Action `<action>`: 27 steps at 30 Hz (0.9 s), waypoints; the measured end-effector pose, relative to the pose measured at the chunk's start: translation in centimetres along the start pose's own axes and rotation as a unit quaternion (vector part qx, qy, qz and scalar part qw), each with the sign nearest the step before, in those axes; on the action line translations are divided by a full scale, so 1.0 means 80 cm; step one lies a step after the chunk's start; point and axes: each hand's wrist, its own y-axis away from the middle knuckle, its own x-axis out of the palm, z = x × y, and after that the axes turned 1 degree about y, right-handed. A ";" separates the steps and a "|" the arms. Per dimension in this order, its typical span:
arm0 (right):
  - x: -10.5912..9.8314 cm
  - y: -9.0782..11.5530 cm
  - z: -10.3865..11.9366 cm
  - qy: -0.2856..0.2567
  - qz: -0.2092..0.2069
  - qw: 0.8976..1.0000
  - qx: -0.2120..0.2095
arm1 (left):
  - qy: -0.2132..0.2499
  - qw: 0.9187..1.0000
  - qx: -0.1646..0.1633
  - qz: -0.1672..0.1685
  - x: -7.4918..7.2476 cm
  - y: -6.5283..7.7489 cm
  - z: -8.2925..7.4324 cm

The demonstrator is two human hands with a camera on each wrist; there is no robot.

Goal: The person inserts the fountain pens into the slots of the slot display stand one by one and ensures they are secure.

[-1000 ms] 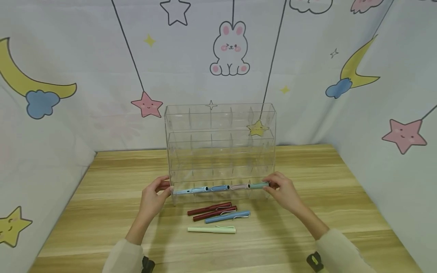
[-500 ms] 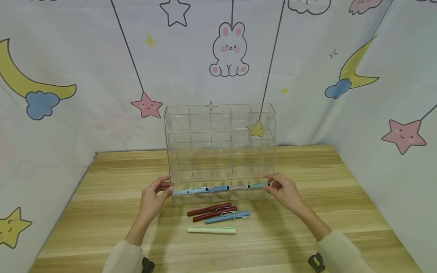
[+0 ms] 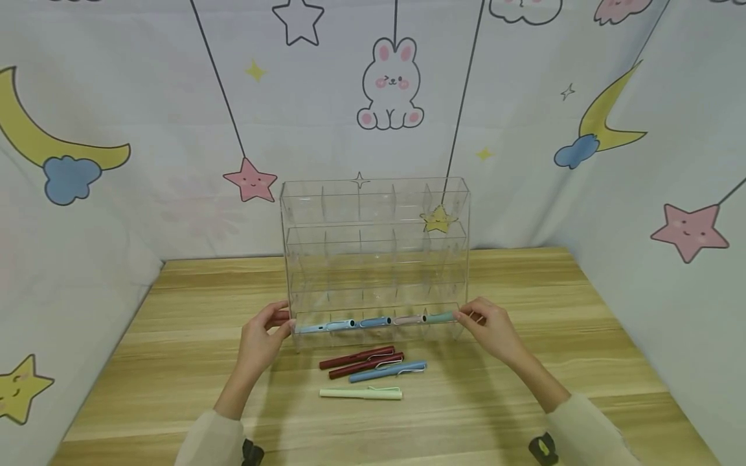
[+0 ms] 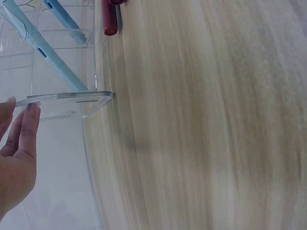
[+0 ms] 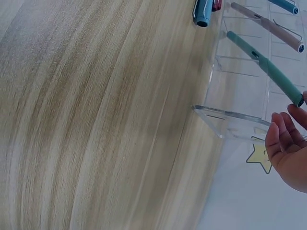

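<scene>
A clear plastic pen rack (image 3: 375,259) with rows of compartments stands upright on the table. My left hand (image 3: 262,333) pinches its left side panel near the bottom, thumb to the front and fingers outside. At the opposite side my right hand (image 3: 489,327) grips the lower side panel, thumb by the green pen's end and curled fingers outside. Along the lowest row lie a light blue pen (image 4: 53,57), a blue pen (image 3: 374,321), a pinkish pen (image 5: 273,28) and a green pen (image 5: 268,69), slanting end to end across the dividers.
In front of the rack lie two dark red pens (image 3: 357,357), another blue pen (image 3: 387,371) and a pale green pen (image 3: 361,393) on the wooden table (image 3: 373,433). A printed cloth (image 3: 326,129) hangs close behind.
My right hand has shifted slightly right, from the end of the green pen to the rack's right side panel. The left hand and the loose pens stay put.
</scene>
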 end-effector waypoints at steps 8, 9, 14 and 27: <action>0.000 0.002 0.001 -0.009 -0.003 1.000 -0.027 | 0.000 1.000 -0.001 0.002 0.001 0.000 0.000; -0.001 0.002 0.001 -0.012 -0.002 1.000 -0.029 | 0.000 1.000 -0.001 0.001 0.001 0.001 0.000; -0.002 0.003 0.001 -0.012 0.002 0.999 -0.038 | -0.003 1.000 0.004 -0.002 0.001 0.002 0.000; -0.003 0.004 -0.005 -0.014 0.012 0.999 -0.040 | -0.002 1.000 -0.005 0.009 0.000 0.002 0.002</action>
